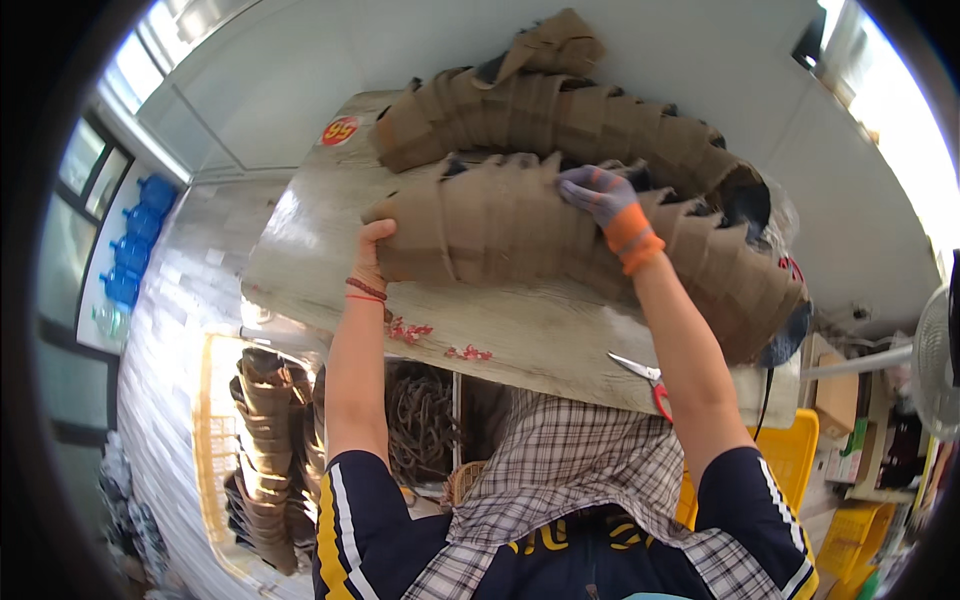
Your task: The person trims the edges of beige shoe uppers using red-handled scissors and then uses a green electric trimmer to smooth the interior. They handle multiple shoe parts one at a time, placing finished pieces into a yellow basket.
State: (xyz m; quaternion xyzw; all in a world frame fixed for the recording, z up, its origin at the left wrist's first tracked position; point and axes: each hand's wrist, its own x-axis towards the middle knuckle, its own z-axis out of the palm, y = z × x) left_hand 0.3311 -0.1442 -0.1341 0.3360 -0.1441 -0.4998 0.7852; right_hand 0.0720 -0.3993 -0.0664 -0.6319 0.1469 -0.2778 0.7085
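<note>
A long row of brown cloth pieces [490,225], nested one in another with dark linings, lies curved across the table in front of me. At its left end my bare left hand [372,252] is closed round the edge, thumb on top and the other fingers hidden beneath. My right hand [605,205], in a grey glove with an orange cuff, grips the row's far edge near the middle; its fingertips are partly hidden among the folds. Behind lies a second similar row [540,115], with one loose folded piece [555,42] on top.
Red-handled scissors [648,375] lie on the pale table [500,340] near its front edge, by my right forearm. A yellow crate [212,430] with more brown pieces stands lower left. At the far right is a white fan [935,360]. Blue water bottles [140,235] line the left wall.
</note>
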